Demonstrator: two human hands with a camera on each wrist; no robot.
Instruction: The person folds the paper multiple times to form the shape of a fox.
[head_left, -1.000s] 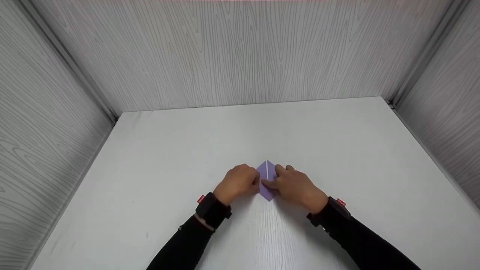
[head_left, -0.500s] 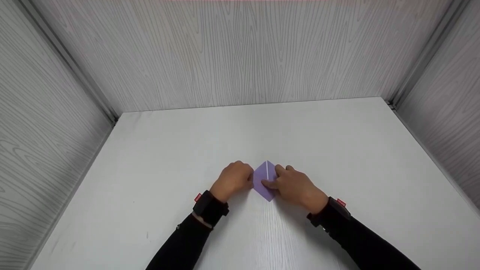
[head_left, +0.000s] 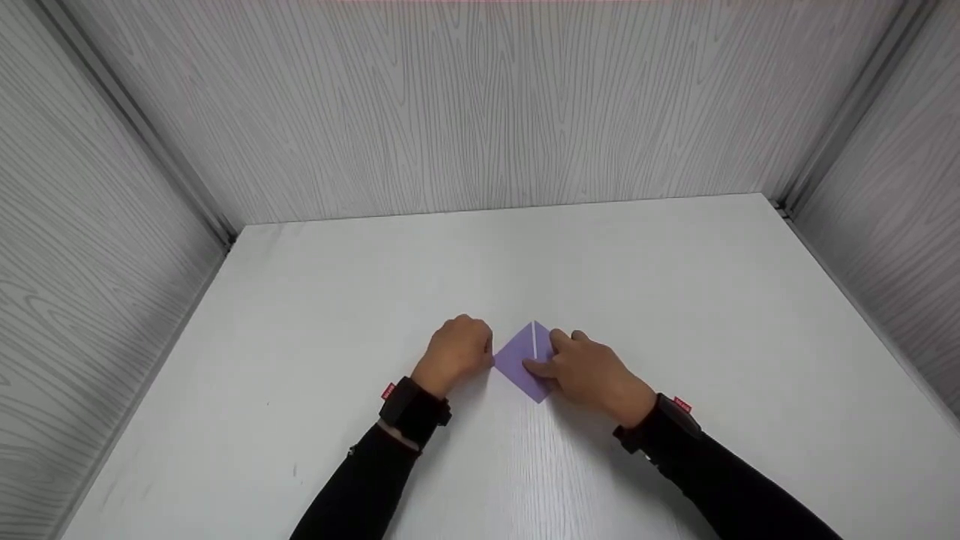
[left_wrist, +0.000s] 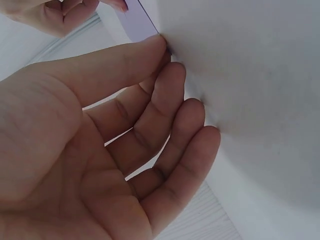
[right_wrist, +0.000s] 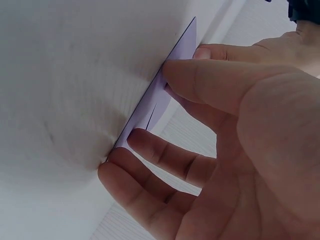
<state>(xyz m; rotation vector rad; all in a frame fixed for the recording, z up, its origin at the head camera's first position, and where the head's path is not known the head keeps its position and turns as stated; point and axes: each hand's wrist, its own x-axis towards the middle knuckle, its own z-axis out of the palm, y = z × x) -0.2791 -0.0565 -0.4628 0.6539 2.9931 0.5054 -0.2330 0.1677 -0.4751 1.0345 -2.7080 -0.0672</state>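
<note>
A small purple sheet of folded paper [head_left: 514,360], diamond-like in outline, lies on the white table, with a thin white line running down from its top point. At its left corner is my left hand [head_left: 457,349]; the left wrist view shows thumb and forefinger pinching the paper's tip, the other fingers bent beside them. My right hand [head_left: 592,373] covers the right side of the paper and presses it down, thumb [right_wrist: 187,75] near the middle and other fingertips spread toward the far edge. The paper's right corner is hidden under this hand.
Around the hands spreads the white tabletop [head_left: 360,285]. A grey wood-grain panel [head_left: 480,105] rises at the back, with similar panels on the left [head_left: 90,247] and right [head_left: 892,225]. Black bands with red tags [head_left: 415,409] sit on both wrists.
My left hand has moved left and slightly away from me, uncovering more of the paper's left side up to its corner. The right hand stays in place on the paper.
</note>
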